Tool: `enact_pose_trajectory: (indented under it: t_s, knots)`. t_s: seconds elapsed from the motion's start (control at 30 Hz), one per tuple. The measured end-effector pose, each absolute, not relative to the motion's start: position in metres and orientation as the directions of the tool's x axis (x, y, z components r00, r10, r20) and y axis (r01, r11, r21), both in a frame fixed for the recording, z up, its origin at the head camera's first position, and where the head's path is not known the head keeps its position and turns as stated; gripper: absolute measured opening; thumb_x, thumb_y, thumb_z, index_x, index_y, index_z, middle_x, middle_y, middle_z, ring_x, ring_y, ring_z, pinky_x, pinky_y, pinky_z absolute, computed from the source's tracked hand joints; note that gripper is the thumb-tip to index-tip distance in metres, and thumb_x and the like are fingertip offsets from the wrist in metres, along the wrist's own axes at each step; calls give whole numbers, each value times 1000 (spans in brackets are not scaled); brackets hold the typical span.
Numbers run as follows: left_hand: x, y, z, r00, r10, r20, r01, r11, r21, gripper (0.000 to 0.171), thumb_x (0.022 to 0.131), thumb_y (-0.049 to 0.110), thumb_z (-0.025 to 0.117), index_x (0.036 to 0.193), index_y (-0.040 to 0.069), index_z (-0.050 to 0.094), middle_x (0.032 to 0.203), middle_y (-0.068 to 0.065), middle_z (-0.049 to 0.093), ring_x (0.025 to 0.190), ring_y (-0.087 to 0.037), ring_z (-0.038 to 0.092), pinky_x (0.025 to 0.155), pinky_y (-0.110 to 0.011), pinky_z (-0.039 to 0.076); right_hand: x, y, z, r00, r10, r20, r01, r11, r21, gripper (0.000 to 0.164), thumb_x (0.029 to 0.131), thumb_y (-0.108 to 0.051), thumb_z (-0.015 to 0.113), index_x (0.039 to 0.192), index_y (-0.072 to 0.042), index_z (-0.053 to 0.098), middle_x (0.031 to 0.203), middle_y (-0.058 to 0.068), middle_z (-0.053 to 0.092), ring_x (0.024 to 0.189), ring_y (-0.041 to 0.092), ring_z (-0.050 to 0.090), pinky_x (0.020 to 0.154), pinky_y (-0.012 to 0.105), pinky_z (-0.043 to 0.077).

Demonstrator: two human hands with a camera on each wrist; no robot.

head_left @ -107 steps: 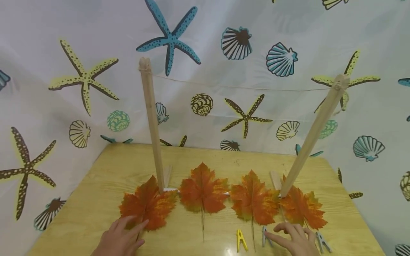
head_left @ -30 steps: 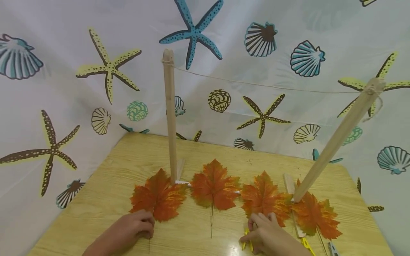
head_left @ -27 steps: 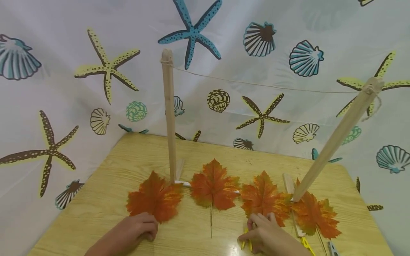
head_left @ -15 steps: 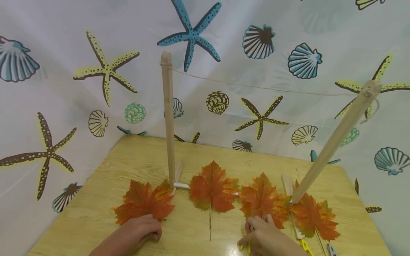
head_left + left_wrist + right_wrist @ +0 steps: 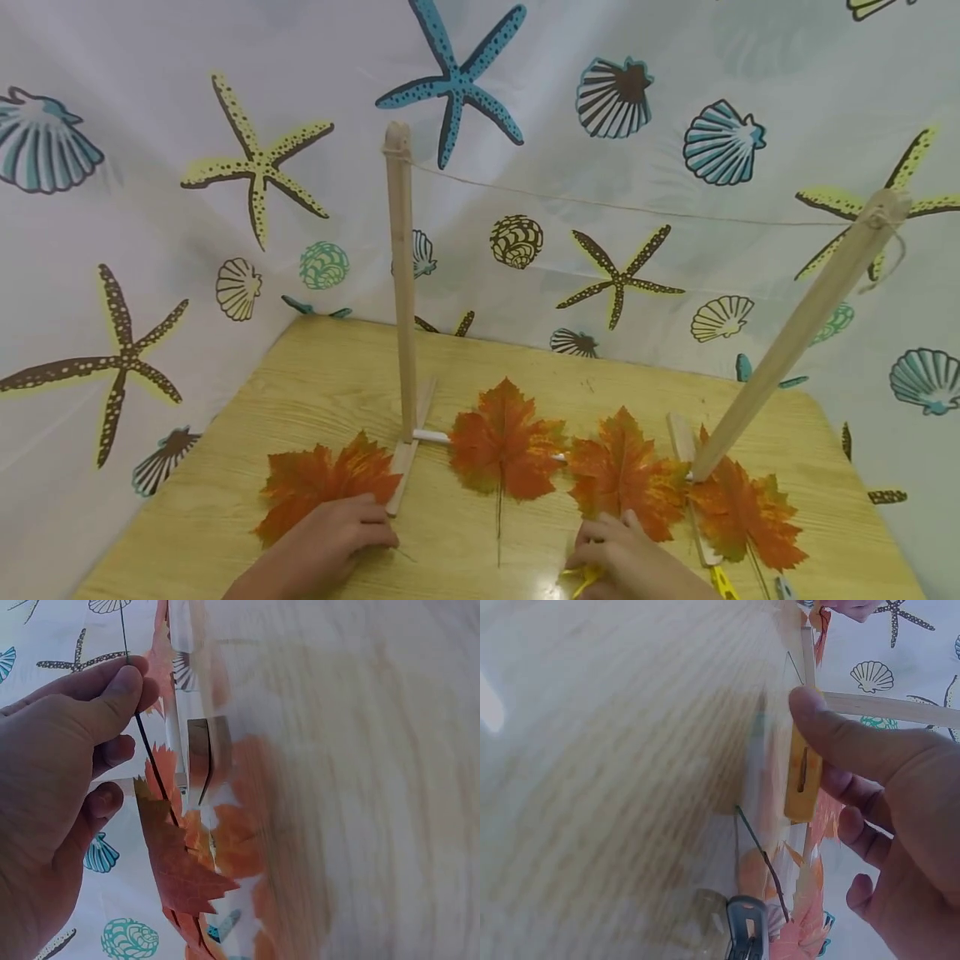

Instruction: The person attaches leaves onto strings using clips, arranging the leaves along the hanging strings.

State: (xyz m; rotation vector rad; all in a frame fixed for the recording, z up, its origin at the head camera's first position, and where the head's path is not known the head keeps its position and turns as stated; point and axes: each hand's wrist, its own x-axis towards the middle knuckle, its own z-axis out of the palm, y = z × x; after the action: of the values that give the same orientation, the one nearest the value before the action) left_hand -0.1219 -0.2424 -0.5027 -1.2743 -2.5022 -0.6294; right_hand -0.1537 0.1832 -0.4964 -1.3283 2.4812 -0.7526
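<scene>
In the head view my left hand (image 5: 341,533) is at the leftmost artificial maple leaf (image 5: 318,479), which lies turned, with its stem pointing right. The left wrist view shows thumb and forefinger pinching that thin dark stem (image 5: 154,761). My right hand (image 5: 626,554) is low in front of a second orange-red leaf (image 5: 622,467). Between its thumb and fingers it holds a yellow clothespin (image 5: 802,776), partly covered by the thumb. Two more leaves lie in the row, one at the centre (image 5: 506,442) and one at the right (image 5: 746,508).
A wooden frame has a left post (image 5: 402,292) and a leaning right post (image 5: 798,333), with a string (image 5: 600,204) tied between their tops. Another yellow clothespin (image 5: 722,581) and a grey one (image 5: 783,588) lie at the front right. Starfish-printed cloth (image 5: 465,275) encloses the table (image 5: 247,417).
My left hand has taken the left leaf's stem and swung it rightward, tilting the leaf left and uncovering the left post's foot. My right hand has picked up the yellow clothespin.
</scene>
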Motion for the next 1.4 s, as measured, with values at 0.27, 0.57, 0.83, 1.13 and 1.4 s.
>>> enact_pose_trajectory:
  t_s: [0.27, 0.57, 0.83, 1.13, 1.4]
  knots:
    - [-126, -236, -497, -570, 685, 455, 815, 541, 206, 20, 82, 8, 79, 95, 24, 76, 86, 16, 65, 74, 5, 45, 66, -5, 40, -153, 179, -500, -531, -819, 218, -801, 401, -444, 24, 91, -38, 71, 105, -18, 73, 97, -10, 64, 85, 0, 54, 71, 17, 47]
    - [-119, -225, -483, -710, 514, 481, 678, 684, 270, 19, 81, 11, 81, 94, 24, 78, 88, 17, 64, 77, 5, 59, 65, -9, 48, -151, 168, -490, -715, -699, 21, -556, 550, -624, 33, 95, -49, 63, 111, -20, 69, 105, -14, 62, 87, -4, 55, 73, 22, 52]
    - [-127, -202, -471, -839, 381, 389, 532, 724, 439, 13, 87, 18, 77, 93, 29, 78, 83, 19, 68, 68, 10, 55, 56, -14, 46, -152, 169, -482, -738, -666, 110, -547, 494, -676, 24, 95, -40, 67, 108, -20, 67, 99, -5, 67, 73, 7, 51, 64, 20, 48]
    - [-127, -193, -465, -892, 323, 316, 448, 726, 521, 11, 90, 19, 74, 94, 28, 78, 85, 16, 71, 62, 9, 50, 54, -17, 44, -154, 168, -480, -726, -663, 183, -587, 458, -668, 29, 97, -35, 64, 122, -19, 67, 94, -10, 61, 72, -3, 45, 61, 17, 47]
    - [-134, -187, -452, -933, 263, 244, 357, 746, 563, 9, 90, 19, 74, 94, 26, 79, 88, 12, 74, 59, 7, 48, 52, -17, 44, -162, 162, -473, -739, -623, 256, -596, 428, -680, 26, 96, -30, 68, 118, -16, 69, 99, -3, 71, 66, -5, 52, 55, 18, 49]
